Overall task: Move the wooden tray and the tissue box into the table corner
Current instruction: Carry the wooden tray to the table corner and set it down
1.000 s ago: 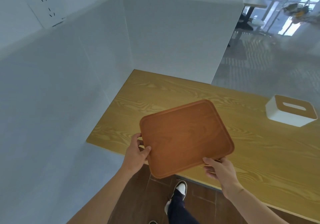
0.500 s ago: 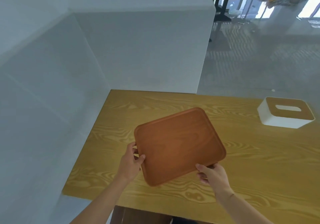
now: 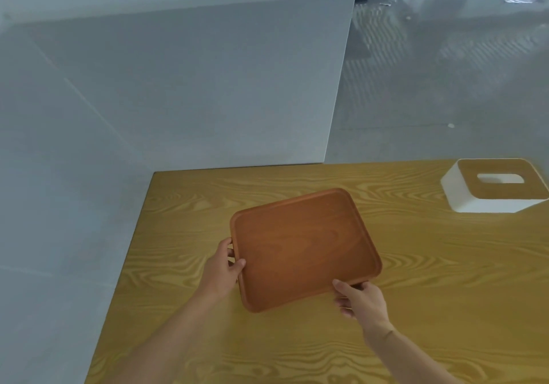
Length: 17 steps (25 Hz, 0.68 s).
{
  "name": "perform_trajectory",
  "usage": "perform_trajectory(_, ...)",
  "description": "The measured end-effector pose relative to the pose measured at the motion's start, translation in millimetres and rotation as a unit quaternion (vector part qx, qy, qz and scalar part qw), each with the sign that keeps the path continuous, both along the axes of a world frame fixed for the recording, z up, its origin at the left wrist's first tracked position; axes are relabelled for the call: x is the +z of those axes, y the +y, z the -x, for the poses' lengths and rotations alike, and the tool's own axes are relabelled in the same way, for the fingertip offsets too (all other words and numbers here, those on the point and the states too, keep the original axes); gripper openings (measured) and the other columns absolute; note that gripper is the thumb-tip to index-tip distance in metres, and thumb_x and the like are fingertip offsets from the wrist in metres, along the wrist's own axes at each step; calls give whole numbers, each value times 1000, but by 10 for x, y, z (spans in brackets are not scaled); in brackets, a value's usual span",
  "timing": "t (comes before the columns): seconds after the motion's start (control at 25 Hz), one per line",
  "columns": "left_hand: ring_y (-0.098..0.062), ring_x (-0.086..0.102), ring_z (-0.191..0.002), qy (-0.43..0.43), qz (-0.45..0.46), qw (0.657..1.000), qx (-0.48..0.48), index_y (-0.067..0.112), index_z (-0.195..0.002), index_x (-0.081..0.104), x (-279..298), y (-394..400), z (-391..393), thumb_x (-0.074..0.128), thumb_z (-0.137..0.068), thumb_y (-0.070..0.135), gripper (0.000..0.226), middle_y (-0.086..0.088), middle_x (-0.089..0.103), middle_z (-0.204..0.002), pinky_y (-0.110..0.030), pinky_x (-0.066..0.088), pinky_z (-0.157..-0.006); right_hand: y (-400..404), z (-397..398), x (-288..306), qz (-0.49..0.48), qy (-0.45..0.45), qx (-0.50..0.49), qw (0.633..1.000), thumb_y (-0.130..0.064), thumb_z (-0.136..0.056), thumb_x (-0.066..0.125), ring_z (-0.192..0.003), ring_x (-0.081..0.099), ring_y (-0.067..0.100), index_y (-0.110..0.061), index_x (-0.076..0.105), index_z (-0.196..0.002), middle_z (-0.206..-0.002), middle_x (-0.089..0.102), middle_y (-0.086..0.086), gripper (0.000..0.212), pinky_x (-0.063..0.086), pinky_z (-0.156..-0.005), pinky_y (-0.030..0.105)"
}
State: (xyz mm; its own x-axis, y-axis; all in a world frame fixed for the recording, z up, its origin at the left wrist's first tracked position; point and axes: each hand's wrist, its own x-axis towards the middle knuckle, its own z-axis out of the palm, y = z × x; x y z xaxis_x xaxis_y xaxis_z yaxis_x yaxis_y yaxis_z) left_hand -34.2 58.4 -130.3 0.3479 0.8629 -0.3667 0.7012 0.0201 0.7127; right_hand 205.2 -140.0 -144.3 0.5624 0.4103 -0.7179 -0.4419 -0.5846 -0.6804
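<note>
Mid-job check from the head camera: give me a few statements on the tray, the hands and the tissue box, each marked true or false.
1. Both hands grip the wooden tray. True: left hand, right hand.
2. The tissue box sits on the tray. False: it stands apart on the table, far right.
3. The tray carries a cup. False: it is empty.
4. The tissue box has a wooden top with a slot. True.
</note>
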Motion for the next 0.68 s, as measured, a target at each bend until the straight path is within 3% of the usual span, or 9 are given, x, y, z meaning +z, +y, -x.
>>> perform_trajectory(0.08,-16,65,-80,12,-5,1000,-25,12,-143,39,-82,279,-97,67,-93,12,57,0,58,-107,-40,58,-70,170,-18,-84,16,-4,-7,1000,-23,-80,82,-63,73,23,0,71,-88,-71,77,10,26,53,-54,31)
perform_trajectory(0.16,-11,63,-80,29,-18,998,-50,13,-142,41,-173,549,-202,67,-92,15,56,3,57,-109,-26,51,-66,367,-40,-163,32,-5,-10,999,-25,-81,82,-64,72,22,-1,72,-87,-70,77,9,27,52,-52,30)
perform_trajectory(0.24,-10,60,-83,44,-32,996,-68,15,-142,43,-266,803,-314,67,-92,18,55,2,55,-113,-22,46,-69,571,-54,-244,48,-5,-18,999,-25,-81,81,-61,71,21,-1,72,-86,-69,75,9,27,51,-50,29)
perform_trajectory(0.48,-30,53,-120,98,-18,989,-106,11,-146,41,-500,1330,-509,63,-95,17,56,-13,51,-131,-37,41,-102,942,49,-419,72,0,-38,997,-23,-82,80,-51,68,19,-4,71,-79,-54,70,4,22,48,-43,29)
perform_trajectory(0.68,-28,53,-119,113,-25,986,-116,11,-151,32,-633,1308,-509,59,-98,21,61,-13,48,-133,-34,41,-98,966,39,-435,115,-18,-7,993,-34,-82,79,-54,73,22,-7,73,-80,-60,75,6,28,51,-44,26)
